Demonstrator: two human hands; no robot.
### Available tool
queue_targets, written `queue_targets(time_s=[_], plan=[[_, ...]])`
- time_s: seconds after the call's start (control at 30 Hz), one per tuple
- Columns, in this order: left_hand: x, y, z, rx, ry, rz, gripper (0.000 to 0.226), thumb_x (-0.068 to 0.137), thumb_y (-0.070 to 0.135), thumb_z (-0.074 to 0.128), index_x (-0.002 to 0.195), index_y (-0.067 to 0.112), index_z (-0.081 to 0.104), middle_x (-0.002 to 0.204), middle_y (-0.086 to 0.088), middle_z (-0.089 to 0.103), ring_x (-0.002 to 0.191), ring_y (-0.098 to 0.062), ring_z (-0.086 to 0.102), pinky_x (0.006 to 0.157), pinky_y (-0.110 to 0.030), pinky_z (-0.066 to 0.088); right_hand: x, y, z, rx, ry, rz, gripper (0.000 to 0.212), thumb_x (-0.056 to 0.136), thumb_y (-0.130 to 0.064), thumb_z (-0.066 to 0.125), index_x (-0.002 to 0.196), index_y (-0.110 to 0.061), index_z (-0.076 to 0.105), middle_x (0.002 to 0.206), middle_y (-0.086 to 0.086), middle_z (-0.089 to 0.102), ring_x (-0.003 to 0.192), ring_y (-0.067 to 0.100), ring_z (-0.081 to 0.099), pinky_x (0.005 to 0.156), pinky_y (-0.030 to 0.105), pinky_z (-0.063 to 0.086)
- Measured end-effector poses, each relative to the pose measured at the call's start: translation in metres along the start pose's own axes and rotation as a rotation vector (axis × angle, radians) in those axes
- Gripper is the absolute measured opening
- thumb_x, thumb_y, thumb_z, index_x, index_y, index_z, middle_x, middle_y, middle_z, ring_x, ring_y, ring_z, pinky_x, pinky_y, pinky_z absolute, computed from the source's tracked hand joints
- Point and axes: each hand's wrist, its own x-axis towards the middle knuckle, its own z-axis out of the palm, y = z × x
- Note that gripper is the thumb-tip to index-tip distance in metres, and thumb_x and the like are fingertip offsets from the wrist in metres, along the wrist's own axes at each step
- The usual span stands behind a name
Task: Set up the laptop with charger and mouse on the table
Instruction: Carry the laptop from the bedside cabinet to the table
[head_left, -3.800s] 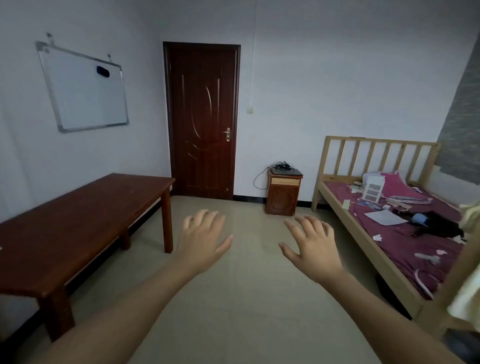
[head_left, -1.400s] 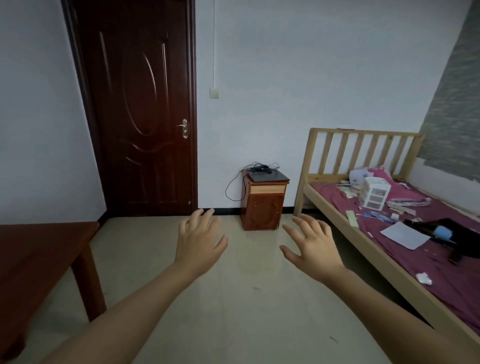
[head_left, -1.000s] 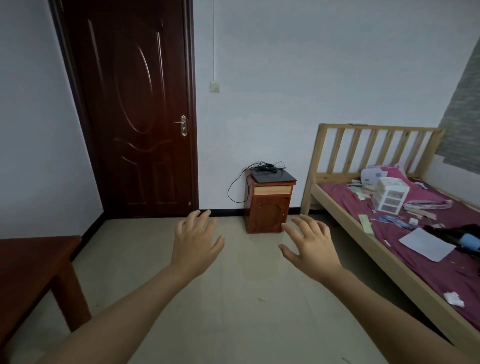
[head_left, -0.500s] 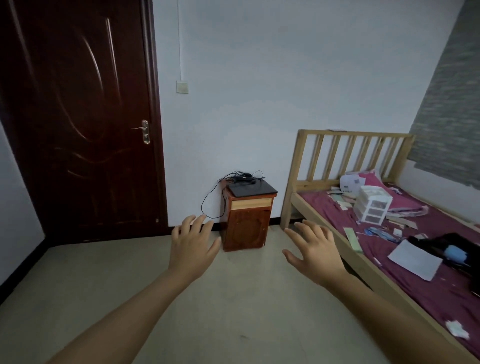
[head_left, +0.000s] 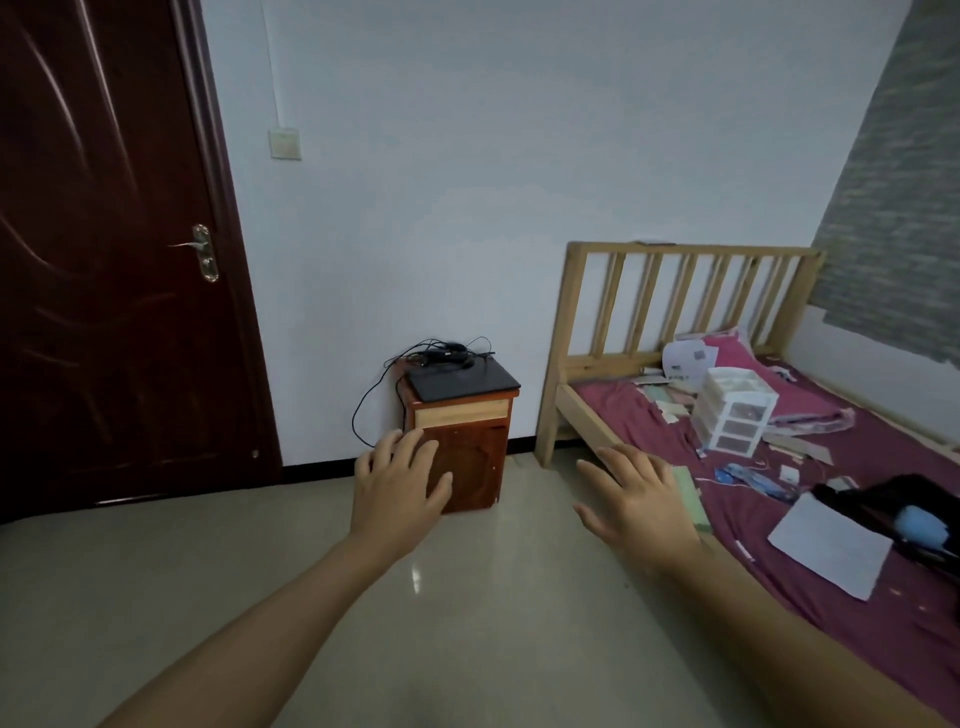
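1. Nothing set up yet; closed laptop (head_left: 462, 382) lies on nightstand (head_left: 457, 447), cables (head_left: 441, 353) behind it
2. left hand (head_left: 397, 488), right hand (head_left: 636, 506) both spread, holding nothing
3. Left: fetch everything; table not in view

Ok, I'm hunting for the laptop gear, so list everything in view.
door: one, dark brown, left
wall switch: one, pale, right of the door
bed: one, pale wood frame with maroon sheet, right
bedside cabinet: one, reddish brown, between door and bed
laptop: one, black, closed, on top of the bedside cabinet
cables: one tangle, black, behind the laptop on the cabinet; parts too small to tell apart
drawer organiser: one, white, on the bed
paper sheet: one, white, on the bed
left hand: one, bare, open and empty, in front of the cabinet
right hand: one, bare, open and empty, beside the bed
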Motion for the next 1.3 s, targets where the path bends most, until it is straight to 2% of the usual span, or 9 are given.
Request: queue_targets(time_s=[0.2,0.33,0.57,0.8,0.93,1.0,1.13,1.23,1.3], plan=[[0.063,0.049,0.055,0.027,-0.021,-0.113,0.048,0.077,0.044,0.037,0.096,0.013,0.070,0.104,-0.006,0.069,0.097,-0.030,0.064,0.074,-0.043,0.051,0.049,0.087,0.050,0.021,-0.021,-0.079,0.053,0.077,-0.053,0.037,0.108,-0.022,0.067,0.108,0.006,0.068,0.104,0.027,0.063,0.082,0.044,0.051],[0.090,0.065,0.089,-0.009,-0.043,-0.163,0.051,0.077,0.043,0.036,0.100,0.010,0.069,0.107,-0.009,0.068,0.101,-0.033,0.062,0.076,-0.047,0.050,0.080,0.121,0.084,0.081,-0.020,-0.106,0.052,0.078,-0.052,0.037,0.108,-0.022,0.067,0.107,0.004,0.068,0.104,0.025,0.064,0.082,0.043,0.051],[0.154,0.061,0.147,-0.067,-0.048,-0.243,0.061,0.079,0.047,0.030,0.110,0.009,0.066,0.115,-0.009,0.065,0.111,-0.033,0.057,0.084,-0.050,0.046,0.151,0.155,0.150,0.139,-0.008,-0.169,0.050,0.078,-0.051,0.037,0.108,-0.023,0.067,0.100,-0.001,0.070,0.097,0.021,0.066,0.080,0.041,0.052],[0.234,0.046,0.194,-0.058,-0.054,-0.293,0.050,0.079,0.043,0.036,0.098,0.011,0.069,0.103,-0.007,0.069,0.095,-0.029,0.064,0.074,-0.044,0.050,0.233,0.193,0.206,0.161,0.029,-0.217,0.048,0.078,-0.049,0.042,0.107,-0.020,0.066,0.099,-0.001,0.067,0.098,0.019,0.058,0.081,0.039,0.049],[0.267,0.048,0.229,-0.114,-0.097,-0.306,0.056,0.081,0.046,0.031,0.106,0.011,0.067,0.112,-0.007,0.066,0.106,-0.030,0.059,0.080,-0.045,0.047,0.259,0.215,0.236,0.182,0.036,-0.185,0.047,0.080,-0.049,0.042,0.109,-0.020,0.065,0.102,0.000,0.068,0.101,0.019,0.059,0.082,0.038,0.049],[0.281,0.053,0.248,-0.116,-0.104,-0.301,0.055,0.081,0.045,0.033,0.104,0.010,0.068,0.109,-0.008,0.067,0.105,-0.031,0.060,0.078,-0.045,0.049,0.262,0.230,0.256,0.214,0.035,-0.153,0.049,0.085,-0.052,0.038,0.113,-0.020,0.062,0.106,0.001,0.067,0.107,0.019,0.055,0.085,0.039,0.048],[0.323,0.068,0.282,-0.080,-0.113,-0.307,0.046,0.080,0.041,0.038,0.094,0.011,0.070,0.097,-0.006,0.069,0.091,-0.028,0.065,0.067,-0.039,0.051,0.284,0.270,0.303,0.260,0.070,-0.161,0.056,0.094,-0.055,0.016,0.114,-0.021,0.055,0.106,0.003,0.067,0.107,0.017,0.044,0.090,0.035,0.036],[0.360,0.085,0.312,-0.054,-0.092,-0.325,0.043,0.080,0.041,0.038,0.093,0.013,0.068,0.094,-0.004,0.068,0.086,-0.025,0.064,0.066,-0.035,0.049,0.316,0.303,0.334,0.261,0.104,-0.184,0.042,0.088,-0.049,0.034,0.111,-0.021,0.056,0.101,0.003,0.069,0.105,0.017,0.044,0.084,0.036,0.048],[0.382,0.097,0.333,-0.031,-0.103,-0.355,0.042,0.079,0.040,0.038,0.093,0.013,0.067,0.095,-0.004,0.068,0.086,-0.025,0.063,0.067,-0.034,0.048,0.339,0.325,0.355,0.249,0.090,-0.235,0.044,0.077,-0.046,0.041,0.108,-0.020,0.061,0.100,0.003,0.069,0.104,0.017,0.045,0.080,0.039,0.050]])
